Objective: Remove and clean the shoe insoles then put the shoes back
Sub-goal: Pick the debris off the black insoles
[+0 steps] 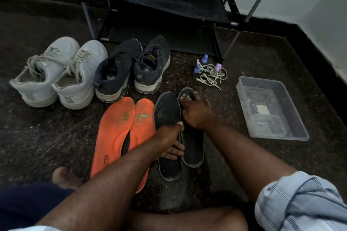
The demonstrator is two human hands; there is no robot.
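Seated on a dark speckled floor, a person works two flat black shoe insoles laid side by side, all four insoles already out of their shoes.

The left hand [170, 139] curls around the inner edge of the left black insole [167, 112], thumb on top and fingers tucked beneath; the right hand [196, 111] rests with fingers spread on the right black insole [193, 144]. Two orange foam insoles [114, 131] lie just beside them, below the dark navy mesh sneakers [131, 69] and white lace-up sneakers [58, 73]. A clear plastic tub [298, 125] sits to the right, loose white laces [211, 76] behind. Cleaning appears under way; next likely comes lifting an insole toward the tub, which calls for a firm grip.
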